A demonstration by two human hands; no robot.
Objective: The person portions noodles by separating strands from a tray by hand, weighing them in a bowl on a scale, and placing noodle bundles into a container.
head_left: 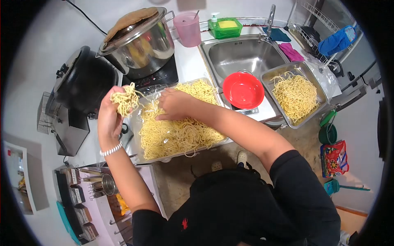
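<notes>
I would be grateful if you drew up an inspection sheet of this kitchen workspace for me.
Surface: white counter, crowded, with a sink set into it.
Job's things: yellow noodles fill the large tray, a few strands over its front edge; more lie in the smaller tray at the right.
Clutter: red bowl on what looks like a scale; pink pitcher and green basket behind.
Hands: left hand raised, gripping a clump of noodles; right hand at the large tray's noodles, fingertips partly hidden.
Cables: black cable on the wall, its end hidden behind the pot.
Surroundings: steel pot and black cooker close by at the left.
</notes>
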